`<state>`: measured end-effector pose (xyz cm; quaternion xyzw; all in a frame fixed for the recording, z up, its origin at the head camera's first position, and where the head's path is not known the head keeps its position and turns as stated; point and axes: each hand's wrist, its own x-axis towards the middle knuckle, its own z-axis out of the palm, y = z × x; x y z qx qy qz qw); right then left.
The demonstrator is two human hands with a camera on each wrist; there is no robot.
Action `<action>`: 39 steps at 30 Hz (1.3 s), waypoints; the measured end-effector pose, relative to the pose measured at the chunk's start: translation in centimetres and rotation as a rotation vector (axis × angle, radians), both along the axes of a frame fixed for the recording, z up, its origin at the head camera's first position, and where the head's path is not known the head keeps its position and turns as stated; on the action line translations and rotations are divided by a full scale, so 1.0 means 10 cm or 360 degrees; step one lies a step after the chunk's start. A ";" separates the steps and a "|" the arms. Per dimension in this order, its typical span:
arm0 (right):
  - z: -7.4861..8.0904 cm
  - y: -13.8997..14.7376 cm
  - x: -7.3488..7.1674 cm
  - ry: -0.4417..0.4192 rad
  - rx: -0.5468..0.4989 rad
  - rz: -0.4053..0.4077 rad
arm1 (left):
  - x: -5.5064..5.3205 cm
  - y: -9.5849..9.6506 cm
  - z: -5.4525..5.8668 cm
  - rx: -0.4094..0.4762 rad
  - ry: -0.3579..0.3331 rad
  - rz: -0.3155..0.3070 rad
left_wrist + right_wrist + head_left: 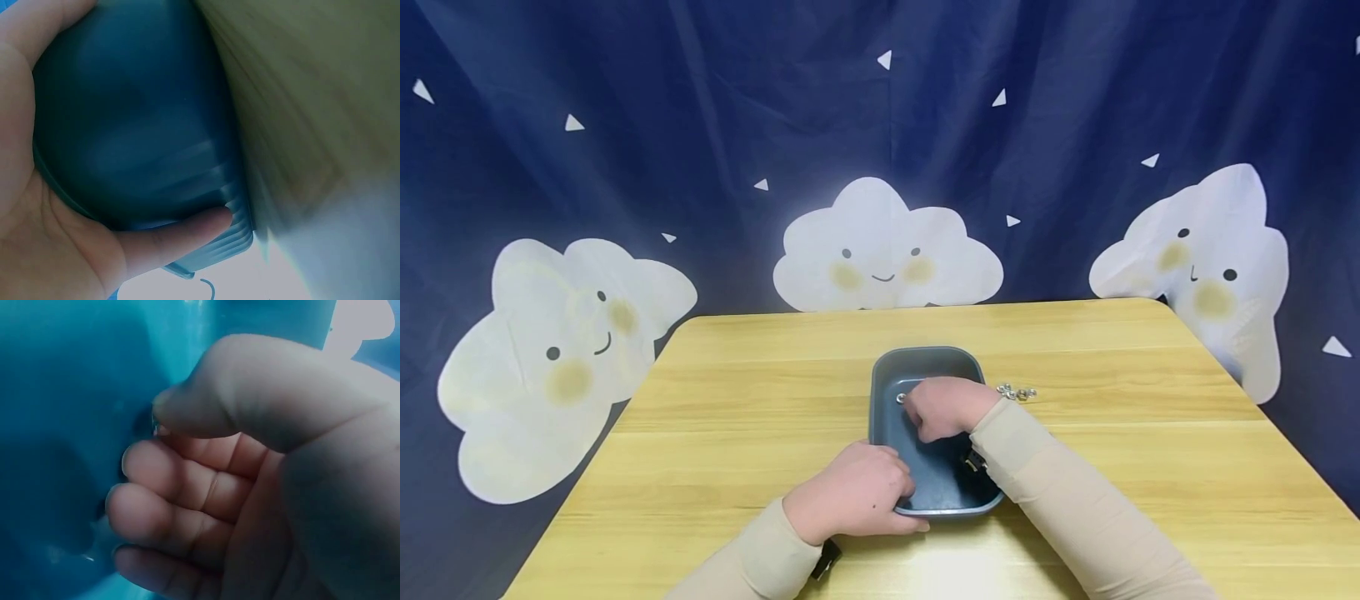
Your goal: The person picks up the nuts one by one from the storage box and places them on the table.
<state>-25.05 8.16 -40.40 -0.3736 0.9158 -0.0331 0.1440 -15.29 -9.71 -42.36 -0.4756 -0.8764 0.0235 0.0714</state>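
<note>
A dark blue-grey rectangular tray (936,492) stands on the wooden table. My left hand (859,492) grips its near left corner, with fingers over the rim and the thumb along the outer wall (144,125), as the left wrist view shows. My right hand (947,407) reaches down inside the tray, fingers curled. A small silver metal nut (901,398) shows at its fingertips, near the tray's left side. In the right wrist view, a shiny metal bit (156,424) is pinched between thumb and index finger, mostly hidden by them.
Several small metal nuts (1021,394) lie in a loose group on the table (760,383), just right of the tray. Behind the table's far edge hangs a dark blue curtain (820,108) with white clouds.
</note>
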 end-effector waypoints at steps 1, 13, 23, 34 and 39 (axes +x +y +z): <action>0.01 0.00 0.00 -0.0013 0.0005 -0.0008 | 0.00 0.00 0.00 -0.0001 -0.0004 0.0000; 0.07 0.11 -0.05 -0.0017 -0.0054 -0.0011 | 0.00 0.00 0.01 0.0012 -0.0010 -0.0009; 0.14 0.23 -0.04 0.0018 -0.0231 -0.0001 | 0.00 0.00 0.01 0.0011 -0.0029 -0.0007; 0.33 0.36 -0.01 0.0066 -0.0345 -0.0085 | -0.02 -0.01 -0.02 0.0044 0.0010 -0.0039; 0.42 0.44 0.01 0.0066 -0.0390 -0.0108 | -0.02 -0.01 -0.01 0.0042 0.0005 -0.0040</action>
